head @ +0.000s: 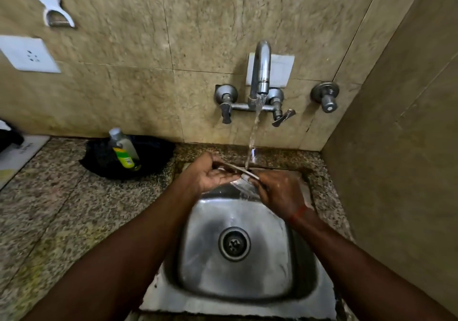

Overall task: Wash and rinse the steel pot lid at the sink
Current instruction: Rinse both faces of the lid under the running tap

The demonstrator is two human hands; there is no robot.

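Observation:
The steel pot lid (pixel 239 170) shows nearly edge-on over the back of the steel sink (pixel 203 224), right under the stream from the wall tap (pixel 260 72). Water hits its upper face and runs off between my hands. My left hand (pixel 210 174) grips the lid's left rim, thumb above and fingers below. My right hand (pixel 277 191) holds the right rim with its fingers curled over the edge, hiding that side of the lid.
A soap bottle (pixel 124 149) lies in a black pan (pixel 153 157) on the granite counter (pixel 49 209) to the left. Tap handles (pixel 282 117) stick out of the tiled wall. A side wall (pixel 396 172) closes in on the right. The drain (pixel 234 243) sits mid-basin.

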